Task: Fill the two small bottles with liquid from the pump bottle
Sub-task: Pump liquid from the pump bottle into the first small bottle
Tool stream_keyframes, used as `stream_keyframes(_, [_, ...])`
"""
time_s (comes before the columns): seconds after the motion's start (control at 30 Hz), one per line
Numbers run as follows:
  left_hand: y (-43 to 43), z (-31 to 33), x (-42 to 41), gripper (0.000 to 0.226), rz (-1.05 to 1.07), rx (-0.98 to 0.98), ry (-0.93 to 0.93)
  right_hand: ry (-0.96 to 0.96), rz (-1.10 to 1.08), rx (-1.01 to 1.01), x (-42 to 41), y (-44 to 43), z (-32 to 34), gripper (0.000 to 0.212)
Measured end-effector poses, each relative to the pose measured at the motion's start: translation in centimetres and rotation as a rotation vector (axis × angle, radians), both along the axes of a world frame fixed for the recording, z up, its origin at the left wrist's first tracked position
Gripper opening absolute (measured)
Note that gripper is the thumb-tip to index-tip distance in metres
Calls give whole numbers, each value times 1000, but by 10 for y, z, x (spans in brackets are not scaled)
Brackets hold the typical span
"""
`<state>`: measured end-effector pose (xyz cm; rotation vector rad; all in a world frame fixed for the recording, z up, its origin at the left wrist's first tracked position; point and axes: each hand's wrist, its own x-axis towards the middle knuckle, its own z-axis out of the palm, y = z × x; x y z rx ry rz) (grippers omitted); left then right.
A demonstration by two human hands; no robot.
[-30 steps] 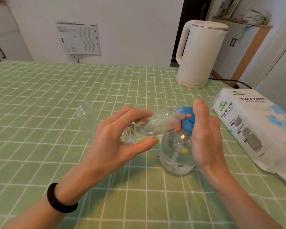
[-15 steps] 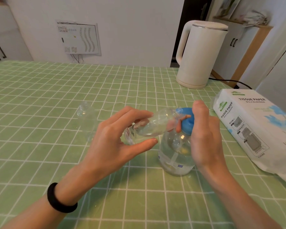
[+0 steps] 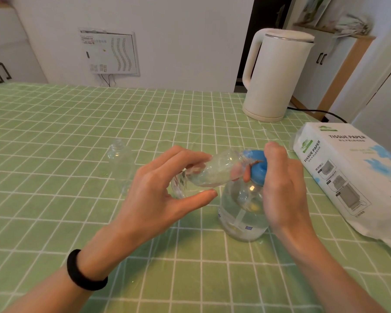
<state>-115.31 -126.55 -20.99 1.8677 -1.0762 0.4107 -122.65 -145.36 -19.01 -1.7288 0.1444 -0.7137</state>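
Your left hand grasps a bottle sideways at the pump, which your right hand grips. Second bottle stands left; tissue pack right, kettle behind.

Right hand and the blue pump head under it a shade lower than a second ago.

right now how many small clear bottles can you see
2. The held small bottle lies tilted in the left hand, mouth at the pump bottle; the standing small bottle is on the tablecloth further left. None looks hidden.
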Motion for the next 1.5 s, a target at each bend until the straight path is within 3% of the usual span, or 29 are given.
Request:
stream_keyframes(0.2, [-1, 2, -1, 51, 2, -10, 3, 11, -17, -30, -1, 1, 0, 68])
stream_keyframes(0.47, [0, -2, 2, 51, 4, 3, -11, 7, -5, -26, 0, -1, 2, 53])
stream_keyframes(0.8, [-1, 1, -1, 51, 5, -12, -2, 0, -13, -38, 0, 1, -1, 68])
stream_keyframes(1.03, [0, -1, 1, 50, 5, 10, -15, -14, 12, -22, 1, -1, 1, 53])
stream_keyframes(1.33, [-1, 1, -1, 50, 6, -12, -5, -5, -1, -18, 0, 0, -1, 68])
stream_keyframes(1.5, [-1, 2, -1, 51, 7, -5, -7, -17, 11, 10, 1, 0, -1, 64])
